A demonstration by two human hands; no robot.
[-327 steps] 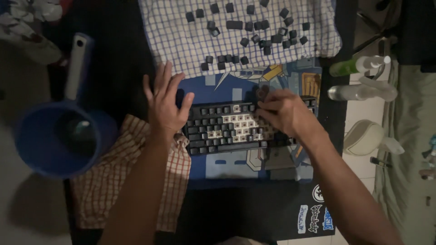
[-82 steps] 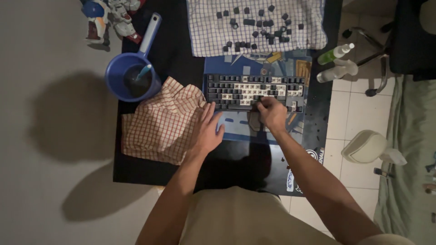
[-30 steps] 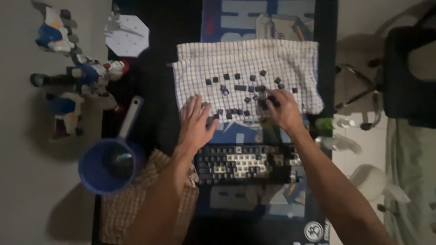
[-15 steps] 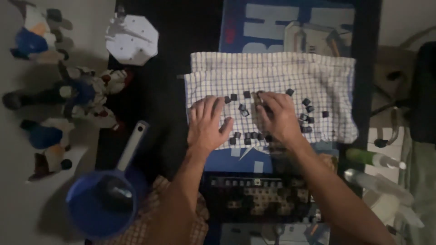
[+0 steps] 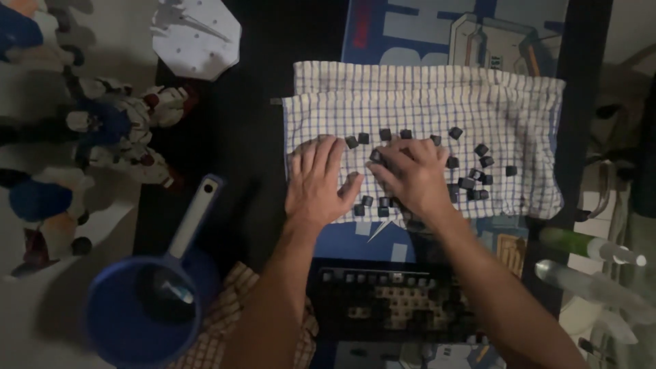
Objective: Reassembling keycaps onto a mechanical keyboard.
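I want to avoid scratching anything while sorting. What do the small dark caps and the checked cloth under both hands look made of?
The keycaps look like moulded plastic with a matte finish: small, dark, hard-edged blocks without shine. The checked cloth looks like woven cotton towelling, soft, with folds and a gathered top edge. The dim light leaves both uncertain.

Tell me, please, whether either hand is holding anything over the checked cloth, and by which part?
It cannot be told. The left hand lies flat on the checked cloth, holding nothing; the right hand covers some dark keycaps, its fingers hiding any grip.
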